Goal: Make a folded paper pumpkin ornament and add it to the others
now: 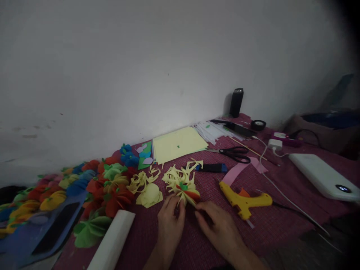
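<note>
On the dark pink cloth (146,242), curly cream scraps (174,175) crowded the far side of a cream-and-orange paper flower (186,194), with scissors (225,151) farther back and a yellow glue gun (246,202) to the right. The left hand (170,218), back turned up, held the flower's near edge between thumb and fingers; the right hand (218,225) angled in, fingertips at the right edge, though whether they pinched it could not be told.

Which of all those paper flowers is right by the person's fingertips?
The cream and orange-red flower with a bit of green, between the left hand and right hand; the other flowers lie together off to the left.
</note>
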Tool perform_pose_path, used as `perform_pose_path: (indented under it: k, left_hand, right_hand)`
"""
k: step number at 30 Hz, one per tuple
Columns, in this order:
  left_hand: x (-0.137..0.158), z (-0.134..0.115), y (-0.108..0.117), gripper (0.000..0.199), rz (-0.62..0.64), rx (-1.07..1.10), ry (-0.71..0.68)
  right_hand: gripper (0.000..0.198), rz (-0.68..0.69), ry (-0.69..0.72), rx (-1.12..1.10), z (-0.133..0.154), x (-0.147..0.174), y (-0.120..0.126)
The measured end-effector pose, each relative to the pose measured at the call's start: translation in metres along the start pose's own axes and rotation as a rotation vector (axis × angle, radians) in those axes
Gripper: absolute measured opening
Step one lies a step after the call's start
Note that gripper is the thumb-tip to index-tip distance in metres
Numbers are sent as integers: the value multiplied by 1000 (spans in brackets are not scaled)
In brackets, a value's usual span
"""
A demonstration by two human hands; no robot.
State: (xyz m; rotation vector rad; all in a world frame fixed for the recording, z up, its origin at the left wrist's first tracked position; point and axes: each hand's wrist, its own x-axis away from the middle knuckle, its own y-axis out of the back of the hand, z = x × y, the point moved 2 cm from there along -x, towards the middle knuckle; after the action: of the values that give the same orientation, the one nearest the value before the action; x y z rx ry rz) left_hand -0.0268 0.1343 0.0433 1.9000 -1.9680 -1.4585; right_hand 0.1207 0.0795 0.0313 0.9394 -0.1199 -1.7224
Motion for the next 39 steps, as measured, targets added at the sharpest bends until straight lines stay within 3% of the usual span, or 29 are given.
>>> perform_pose_path:
  k: [39]
  left_hand:
    - [1,3,-3,13,71,79,59]
  right_hand:
    - [18,27,-123,-138,-6,-5,2]
